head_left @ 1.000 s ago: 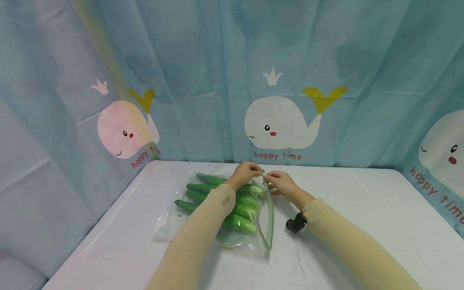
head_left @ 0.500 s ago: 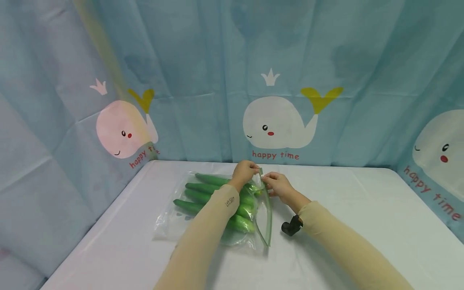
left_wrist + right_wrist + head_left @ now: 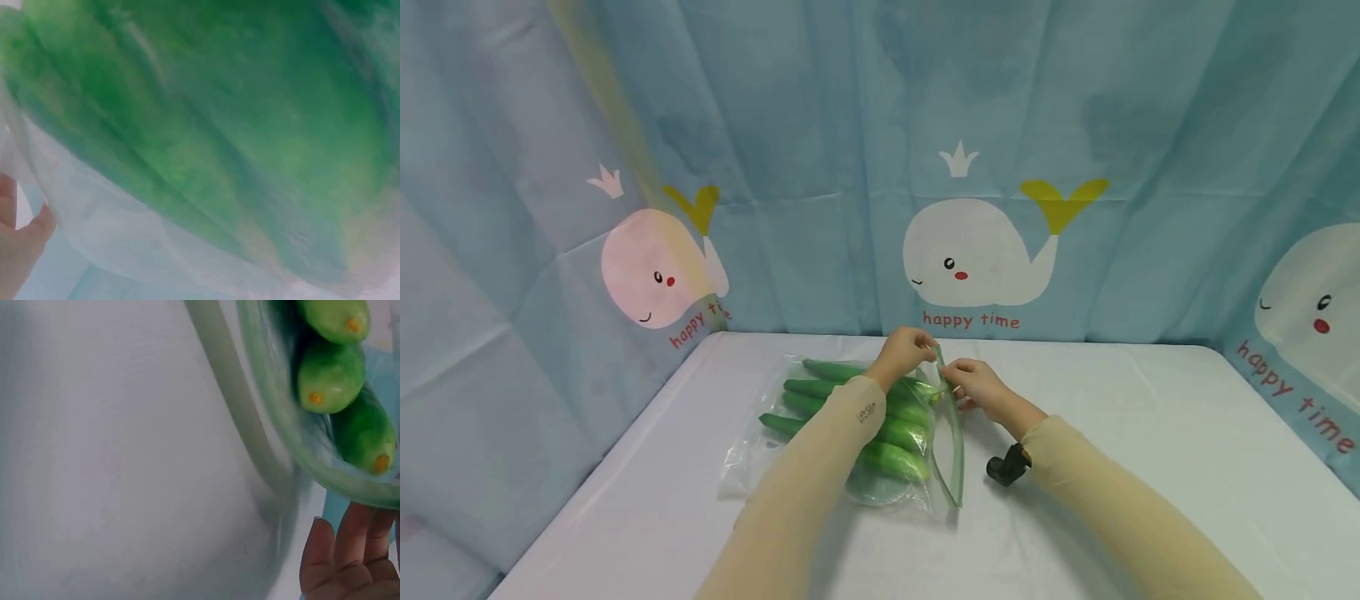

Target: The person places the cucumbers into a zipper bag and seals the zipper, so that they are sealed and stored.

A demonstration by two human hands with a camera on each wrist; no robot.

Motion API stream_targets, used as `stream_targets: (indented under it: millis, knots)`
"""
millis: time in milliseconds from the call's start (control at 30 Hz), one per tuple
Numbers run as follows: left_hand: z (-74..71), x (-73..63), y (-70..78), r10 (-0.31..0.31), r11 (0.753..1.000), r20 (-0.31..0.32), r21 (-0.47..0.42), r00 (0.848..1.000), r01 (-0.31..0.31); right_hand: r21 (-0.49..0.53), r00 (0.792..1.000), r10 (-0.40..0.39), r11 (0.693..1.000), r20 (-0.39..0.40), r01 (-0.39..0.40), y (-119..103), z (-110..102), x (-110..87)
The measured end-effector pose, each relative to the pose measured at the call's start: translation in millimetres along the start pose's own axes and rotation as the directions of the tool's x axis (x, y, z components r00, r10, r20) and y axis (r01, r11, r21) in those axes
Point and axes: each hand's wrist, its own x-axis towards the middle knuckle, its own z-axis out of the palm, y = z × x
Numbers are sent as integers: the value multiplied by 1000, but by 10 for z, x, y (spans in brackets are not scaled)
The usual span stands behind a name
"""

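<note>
A clear zip bag [image 3: 741,471] lies on the white table with several cucumbers [image 3: 891,460] inside. Its mouth faces right, edged with green zip strips [image 3: 958,458] that stand apart toward the near end. At the far end of this mouth, my left hand [image 3: 902,353] pinches the corner. My right hand [image 3: 981,387] pinches the strip just beside it, fingertips close to the left ones. In the right wrist view the cucumbers' tips [image 3: 331,378] show through the gaping mouth, above my fingers. The left wrist view shows cucumbers [image 3: 187,125] through blurred plastic, with fingers [image 3: 28,244] at the edge.
The white table [image 3: 1120,400] extends to the right of the bag. Behind it hangs a blue curtain [image 3: 805,267] printed with whales. A black device [image 3: 1008,465] is worn at my right wrist.
Both hands stay at the far end of the bag's mouth, with only slight shifts. A small white piece seen between the fingertips earlier is now out of sight. The cucumbers keep their place.
</note>
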Motion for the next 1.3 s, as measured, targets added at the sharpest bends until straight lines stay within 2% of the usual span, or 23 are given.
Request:
stream_targets:
  millis: [100, 267, 400, 600, 767, 967, 1300]
  knots:
    - [4, -15, 0, 4, 999, -20, -40, 1000, -5, -26, 1000, -14, 1000, 3, 14, 5, -1, 16]
    - [9, -45, 13, 25, 994, -89, -102, 996, -34, -48, 999, -43, 998, -8, 43, -3, 11, 0]
    - [-2, -60, 10, 18, 993, -123, -113, 992, -33, -57, 1000, -24, 998, -15, 23, -6, 40, -44]
    - [-23, -51, -21, -12, 992, -133, -128, 991, -5, -54, 1000, 7, 999, -26, -9, 17, 82, -113]
    - [-32, -17, -38, -34, 993, -145, -113, 989, 18, -50, 999, 20, 998, -44, -23, 62, 106, -192]
    - [-48, 9, -70, -25, 996, -186, -90, 982, 9, -50, 999, 18, 999, -35, -20, 118, 133, -296]
    - [-72, 6, -59, -22, 999, -206, -47, 978, 13, -34, 999, 30, 999, -15, -31, 147, 129, -476]
